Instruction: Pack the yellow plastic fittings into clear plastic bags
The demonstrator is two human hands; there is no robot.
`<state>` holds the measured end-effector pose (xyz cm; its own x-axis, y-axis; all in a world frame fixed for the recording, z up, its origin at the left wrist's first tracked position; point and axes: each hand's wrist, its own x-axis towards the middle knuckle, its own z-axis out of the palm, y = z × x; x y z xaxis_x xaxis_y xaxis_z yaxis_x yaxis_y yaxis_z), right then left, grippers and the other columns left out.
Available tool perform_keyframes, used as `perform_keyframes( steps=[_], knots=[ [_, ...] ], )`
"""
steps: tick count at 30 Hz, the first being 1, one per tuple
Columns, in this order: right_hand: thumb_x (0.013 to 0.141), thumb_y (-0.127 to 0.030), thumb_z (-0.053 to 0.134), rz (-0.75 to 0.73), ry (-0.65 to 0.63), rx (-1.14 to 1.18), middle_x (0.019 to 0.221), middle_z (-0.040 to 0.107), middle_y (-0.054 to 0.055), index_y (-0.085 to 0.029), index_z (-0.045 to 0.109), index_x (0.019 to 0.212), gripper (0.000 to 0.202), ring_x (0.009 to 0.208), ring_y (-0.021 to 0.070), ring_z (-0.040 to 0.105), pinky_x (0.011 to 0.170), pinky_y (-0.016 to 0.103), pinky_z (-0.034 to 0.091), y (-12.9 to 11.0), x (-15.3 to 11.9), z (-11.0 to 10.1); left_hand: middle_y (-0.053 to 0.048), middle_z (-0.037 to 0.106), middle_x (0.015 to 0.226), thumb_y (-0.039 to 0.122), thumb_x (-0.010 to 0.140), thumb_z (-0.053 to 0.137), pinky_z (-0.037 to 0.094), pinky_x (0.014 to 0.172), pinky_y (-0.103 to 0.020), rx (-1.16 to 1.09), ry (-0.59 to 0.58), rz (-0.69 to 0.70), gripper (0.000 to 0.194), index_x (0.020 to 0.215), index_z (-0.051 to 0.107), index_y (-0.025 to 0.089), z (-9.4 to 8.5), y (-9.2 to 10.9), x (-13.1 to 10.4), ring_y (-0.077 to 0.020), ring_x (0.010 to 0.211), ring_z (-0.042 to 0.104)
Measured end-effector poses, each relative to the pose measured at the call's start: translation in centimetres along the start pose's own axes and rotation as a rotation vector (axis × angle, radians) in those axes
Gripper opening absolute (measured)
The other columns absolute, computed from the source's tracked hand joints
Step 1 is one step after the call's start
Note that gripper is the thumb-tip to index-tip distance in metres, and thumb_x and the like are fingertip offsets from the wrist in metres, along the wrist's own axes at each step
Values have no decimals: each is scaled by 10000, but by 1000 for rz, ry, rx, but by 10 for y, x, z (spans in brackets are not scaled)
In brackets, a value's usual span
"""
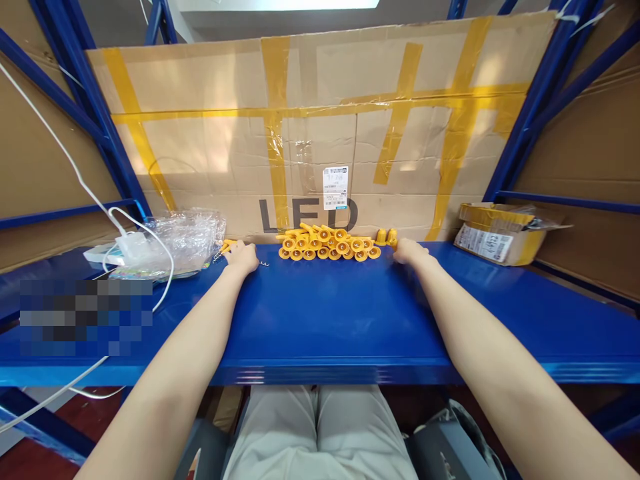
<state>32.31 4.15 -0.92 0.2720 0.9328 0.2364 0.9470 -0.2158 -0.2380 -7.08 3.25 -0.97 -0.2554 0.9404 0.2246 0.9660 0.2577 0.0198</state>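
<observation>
Clock face centered on the middle of the blue shelf [330,320], 12 pointing away from the wearer. At 9 o'clock, pixelated dark patch [85,310], contents unreadable; a white cable [65,147] runs down to a white plug block [134,248] at about 10. Crumpled clear plastic wrap [193,230] beside the block, also about 10. Left hand [243,257] between 10 and 11, back up, fingers curled narrow at a few loose yellow pieces [228,245]; grip or just touch, can't tell. Thin metal bit [264,264] just beside that hand, on its 3 o'clock side. Pile of yellow pieces [330,244] at 12, far edge of shelf, stacked in rows, most of the round cup ends facing the wearer, a few pieces on top lying sideways. Behind it, also 12, big cardboard panel [220,157] with yellow tape, black LED lettering and a white label [335,188]. At 1, just past the pile, a few upright yellow pieces [381,237]. Right hand [411,253] at 2, back up, fingers reaching in close to the upright ones; fingertips partly hidden, so spread and hold can't be told. Between 2 and 3, small taped carton [500,233], flaps raised, white label on front, well apart from the right hand. At 6, light trousers [320,433] of the wearer, under the shelf edge.
</observation>
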Motion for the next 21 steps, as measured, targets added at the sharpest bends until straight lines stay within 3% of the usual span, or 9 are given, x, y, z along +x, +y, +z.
perform_keyframes(
  steps=[3, 5, 8, 11, 13, 15, 18, 21],
  knots=[
    [774, -98, 580, 44, 51, -22, 1171, 616, 227, -68, 531, 1178, 409, 1149, 309, 576, 894, 405, 452, -12, -10, -13, -200, 462, 1390, 223, 834, 516, 346, 999, -503, 9, -111, -30, 446, 1278, 556, 211, 1, 0, -1, -356, 1280, 429],
    [776, -102, 574, 7, 103, -18, 1158, 624, 214, -75, 524, 1174, 402, 1127, 306, 583, 886, 399, 459, -20, -16, -21, -211, 453, 1397, 169, 819, 490, 347, 1001, -526, 26, -152, -10, 453, 1267, 553, 192, 0, 1, -2, -363, 1289, 423],
    [803, -134, 547, -137, 197, 24, 1138, 632, 191, -108, 553, 1122, 320, 1086, 301, 594, 863, 400, 472, -34, -24, -31, -218, 439, 1408, 138, 772, 517, 361, 996, -531, 57, -146, 25, 465, 1232, 568, 189, -3, 4, -3, -377, 1311, 401],
    [802, -156, 571, -349, 246, 110, 1133, 633, 163, -130, 582, 1098, 298, 1069, 278, 595, 876, 376, 470, -50, -32, -33, -225, 510, 1333, 121, 722, 557, 427, 930, -443, 94, -190, 90, 526, 1244, 550, 189, -8, 7, -4, -361, 1236, 484],
    [787, -186, 620, -510, 192, 195, 1114, 649, 125, -151, 611, 1075, 290, 1033, 253, 608, 871, 353, 474, -60, -37, -31, -214, 571, 1250, 113, 693, 574, 457, 865, -363, 112, -217, 176, 529, 1218, 559, 172, -12, 9, -6, -331, 1143, 558],
    [776, -249, 664, -622, 55, 260, 1057, 680, 82, -173, 643, 1050, 285, 956, 235, 634, 830, 334, 488, -70, -43, -26, -170, 630, 1155, 96, 676, 560, 472, 797, -306, 84, -248, 266, 483, 1152, 583, 173, -17, 12, -11, -285, 1032, 616],
    [759, -311, 700, -701, -141, 253, 1003, 711, 42, -201, 683, 1022, 286, 906, 235, 657, 803, 320, 497, -81, -51, -15, -72, 687, 974, 66, 665, 517, 471, 687, -247, -48, -305, 371, 422, 1060, 586, 199, -22, 18, -19, -205, 845, 653],
    [759, -276, 704, -742, -196, 177, 1082, 708, 59, -196, 693, 1058, 310, 992, 252, 653, 854, 316, 493, -87, -56, -6, -22, 685, 884, 82, 666, 522, 452, 623, -218, -193, -301, 443, 352, 995, 561, 198, -23, 24, -24, -158, 719, 638]
  ],
)
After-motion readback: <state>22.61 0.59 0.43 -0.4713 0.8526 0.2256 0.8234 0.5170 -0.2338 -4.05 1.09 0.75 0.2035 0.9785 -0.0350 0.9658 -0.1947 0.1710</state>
